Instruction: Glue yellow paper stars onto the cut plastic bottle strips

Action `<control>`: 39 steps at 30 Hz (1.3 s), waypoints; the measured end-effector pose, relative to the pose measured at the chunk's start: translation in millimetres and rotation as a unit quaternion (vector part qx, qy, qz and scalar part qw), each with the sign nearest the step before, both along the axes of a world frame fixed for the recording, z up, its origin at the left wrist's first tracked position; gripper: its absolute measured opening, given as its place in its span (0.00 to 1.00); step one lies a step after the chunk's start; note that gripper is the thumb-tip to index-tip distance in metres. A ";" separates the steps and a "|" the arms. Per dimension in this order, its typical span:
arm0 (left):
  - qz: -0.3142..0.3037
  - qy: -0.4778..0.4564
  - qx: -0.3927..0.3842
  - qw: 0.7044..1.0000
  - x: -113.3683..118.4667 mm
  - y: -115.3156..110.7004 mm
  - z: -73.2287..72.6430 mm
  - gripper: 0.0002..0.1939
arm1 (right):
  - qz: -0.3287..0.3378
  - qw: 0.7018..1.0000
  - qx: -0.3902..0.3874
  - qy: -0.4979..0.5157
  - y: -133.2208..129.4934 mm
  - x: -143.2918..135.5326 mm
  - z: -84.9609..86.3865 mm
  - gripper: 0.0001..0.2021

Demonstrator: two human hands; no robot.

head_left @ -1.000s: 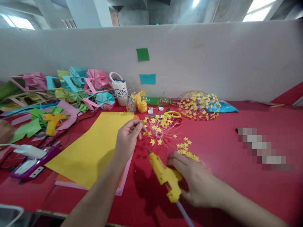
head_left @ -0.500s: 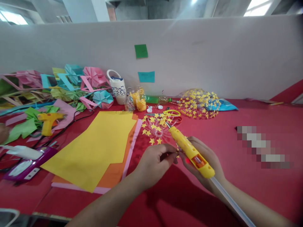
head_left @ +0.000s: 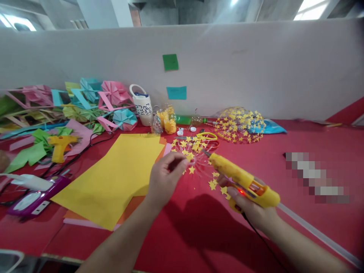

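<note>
My right hand (head_left: pixel 253 212) is wrapped round the handle of a yellow hot glue gun (head_left: pixel 241 176). Its metal nozzle points up and left, a red light glows on its side, and a long glue stick (head_left: pixel 315 233) sticks out of its back. The thumb and forefinger of my left hand (head_left: pixel 167 176) are pinched together; whatever is between them is too small to make out. Just beyond those fingertips lies a clear plastic piece (head_left: pixel 199 161) dotted with yellow stars. Loose yellow stars (head_left: pixel 212 185) lie below the gun's nozzle, near my right fingers.
Yellow sheets (head_left: pixel 113 170) lie left, over orange and pink ones. Scissors (head_left: pixel 209 135), white caps (head_left: pixel 180 133) and a star-covered clear dome (head_left: pixel 240 125) lie farther back. A second glue gun (head_left: pixel 61 148), a purple power strip (head_left: pixel 36 195) and another person's hand (head_left: pixel 3 161) are at far left.
My hands have come apart. The left one moved up and left to the starred plastic piece; the right one swung right and down with the glue gun, uncovering loose stars.
</note>
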State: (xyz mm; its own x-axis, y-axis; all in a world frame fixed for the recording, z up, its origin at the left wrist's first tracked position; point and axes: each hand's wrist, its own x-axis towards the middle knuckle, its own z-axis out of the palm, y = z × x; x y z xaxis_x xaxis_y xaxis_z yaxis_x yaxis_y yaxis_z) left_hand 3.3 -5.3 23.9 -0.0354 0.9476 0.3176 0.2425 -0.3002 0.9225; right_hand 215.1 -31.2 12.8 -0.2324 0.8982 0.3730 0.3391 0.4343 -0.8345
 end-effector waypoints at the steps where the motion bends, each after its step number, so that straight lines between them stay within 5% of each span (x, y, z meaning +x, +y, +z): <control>1: 0.017 -0.004 -0.004 1.000 -3.3 3.0 0.3 0.05 | 0.007 1.000 -0.008 0.000 -0.9 0.6 -0.9 0.06; 13: 0.000 0.013 -0.009 1.000 1.9 2.7 -4.2 0.04 | 0.017 1.000 -0.012 -0.022 -0.6 -2.2 -14.0 0.04; 39: 0.004 0.024 0.010 1.000 1.2 1.0 -2.8 0.04 | 0.012 0.997 -0.049 -0.051 1.0 -2.1 -13.7 0.07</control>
